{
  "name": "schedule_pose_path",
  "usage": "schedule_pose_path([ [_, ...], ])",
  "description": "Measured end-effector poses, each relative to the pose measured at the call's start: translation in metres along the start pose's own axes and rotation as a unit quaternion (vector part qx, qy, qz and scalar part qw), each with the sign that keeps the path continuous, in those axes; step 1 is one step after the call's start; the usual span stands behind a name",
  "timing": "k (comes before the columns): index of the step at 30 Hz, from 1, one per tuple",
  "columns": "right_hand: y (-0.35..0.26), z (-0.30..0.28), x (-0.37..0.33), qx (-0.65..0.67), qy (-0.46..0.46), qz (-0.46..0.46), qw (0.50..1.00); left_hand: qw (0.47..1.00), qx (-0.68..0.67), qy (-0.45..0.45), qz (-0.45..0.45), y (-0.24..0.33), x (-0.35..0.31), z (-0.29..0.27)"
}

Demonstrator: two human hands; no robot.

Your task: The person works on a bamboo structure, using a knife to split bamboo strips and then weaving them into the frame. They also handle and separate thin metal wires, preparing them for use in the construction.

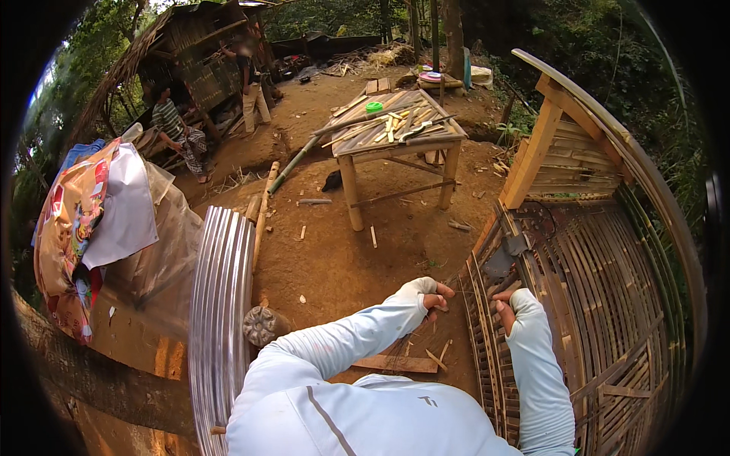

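My left hand (435, 296) is held over the dirt just left of a slatted bamboo panel (601, 266). Its fingers are curled together, and what they pinch, if anything, is too small to make out. At the panel's left edge is my right hand (505, 310), with thumb and fingers closed near the thin bamboo slats (487, 334). Whatever sits between those fingers is hidden. Just beyond my right hand, a dark grey piece (499, 262) lies against the panel's wooden edge. Both forearms wear pale sleeves.
A bamboo table (357, 158) ahead bears cut strips and a green round container (373, 107). Corrugated sheet (220, 304), a plastic bottle (265, 325) and draped tarps (129, 201) are left. A wooden post (536, 144) rises right. Two people stand by a hut (198, 68).
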State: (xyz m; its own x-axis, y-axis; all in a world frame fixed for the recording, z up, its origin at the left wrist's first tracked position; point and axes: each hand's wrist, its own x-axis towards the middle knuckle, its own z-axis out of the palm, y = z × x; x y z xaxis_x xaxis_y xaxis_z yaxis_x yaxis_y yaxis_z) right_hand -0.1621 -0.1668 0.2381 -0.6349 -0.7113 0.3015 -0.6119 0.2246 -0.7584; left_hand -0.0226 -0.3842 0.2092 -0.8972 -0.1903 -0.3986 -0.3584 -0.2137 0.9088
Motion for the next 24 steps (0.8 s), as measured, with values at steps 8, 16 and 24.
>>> schedule_pose_path([
  [8, 0.048, 0.004, -0.045, 0.063, 0.014, 0.057, 0.996, 0.979, -0.192, 0.058, -0.040, -0.016, 0.000, 0.018],
  [16, 0.055, -0.001, -0.072, 0.093, 0.060, 0.079, 0.991, 0.945, -0.309, -0.044, -0.101, -0.030, -0.019, 0.037],
  [24, 0.044, -0.003, -0.105, 0.154, 0.079, 0.143, 0.974, 0.977, -0.210, -0.012, -0.040, -0.022, -0.031, 0.053],
])
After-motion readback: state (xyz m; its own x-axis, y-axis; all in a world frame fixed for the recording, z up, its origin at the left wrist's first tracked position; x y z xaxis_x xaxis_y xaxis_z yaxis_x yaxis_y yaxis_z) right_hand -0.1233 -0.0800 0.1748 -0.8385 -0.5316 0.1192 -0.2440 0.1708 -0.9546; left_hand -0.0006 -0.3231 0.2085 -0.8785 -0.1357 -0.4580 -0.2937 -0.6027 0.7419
